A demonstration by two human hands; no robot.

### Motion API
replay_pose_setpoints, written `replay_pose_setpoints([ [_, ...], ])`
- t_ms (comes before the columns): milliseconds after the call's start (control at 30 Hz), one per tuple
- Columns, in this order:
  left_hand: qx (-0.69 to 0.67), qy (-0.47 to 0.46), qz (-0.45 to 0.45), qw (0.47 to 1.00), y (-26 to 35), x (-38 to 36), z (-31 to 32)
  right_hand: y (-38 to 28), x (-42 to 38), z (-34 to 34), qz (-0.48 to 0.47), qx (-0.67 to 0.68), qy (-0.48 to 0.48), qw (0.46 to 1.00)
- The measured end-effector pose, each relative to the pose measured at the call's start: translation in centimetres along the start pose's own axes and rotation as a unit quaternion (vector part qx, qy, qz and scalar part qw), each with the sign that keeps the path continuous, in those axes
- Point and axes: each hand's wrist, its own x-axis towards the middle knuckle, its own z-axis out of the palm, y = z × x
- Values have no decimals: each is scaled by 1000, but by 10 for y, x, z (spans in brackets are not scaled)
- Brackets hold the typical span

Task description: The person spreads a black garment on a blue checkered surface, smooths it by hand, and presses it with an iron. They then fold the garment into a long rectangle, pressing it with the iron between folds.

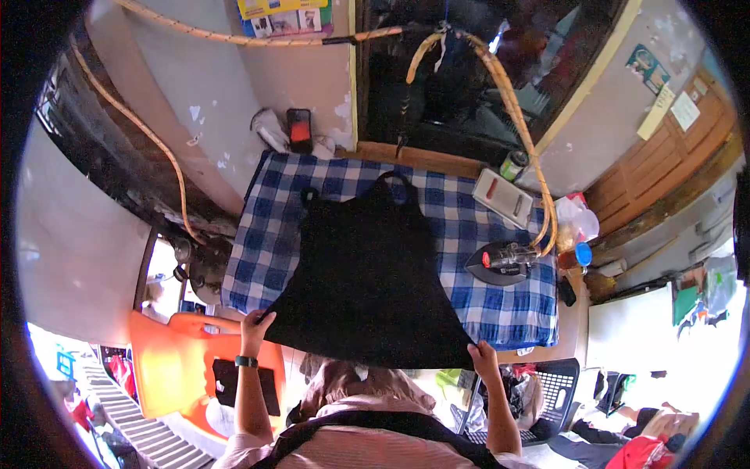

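A black strappy garment (pixel 367 281) is spread over a blue-and-white checked cloth (pixel 266 203) on the table, its loops at the far end and its wide hem toward me. My left hand (pixel 256 324) pinches the hem's left corner, a dark band around the wrist. At the opposite corner, my right hand (pixel 483 358) has its fingers closed on the fabric. The hem is stretched out between both hands and hangs over the near table edge. An iron (pixel 500 264) rests on the cloth to the right of the garment.
The iron's cord (pixel 512 94) hangs from above. A pale tray (pixel 502 198) and a green can (pixel 512 165) sit at the back right. At the back left stands a dark phone-like device (pixel 299 130). Nearer me are an orange chair (pixel 180 367) and a black basket (pixel 558 391).
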Motion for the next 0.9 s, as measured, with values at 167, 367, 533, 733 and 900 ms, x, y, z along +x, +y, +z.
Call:
replay_pose_setpoints([
  [167, -64, 38, 41, 996, -39, -27, 10, 32, -14, 7, 59, -100, -70, 991],
  [367, 245, 115, 261, 927, -10, 13, 34, -11, 3, 15, -20, -376, -160, 912],
  [533, -32, 38, 108, 993, 10, 109, 90, -118, 93, 61, -131, -246, -42, 959],
  [733, 159, 84, 205, 962, 0, 257, 178, -178, 238, 148, -261, -224, 54, 938],
  [900, -62, -86, -100, 989, 101, 276, 173, -196, 315, 212, -237, -323, 69, 913],
])
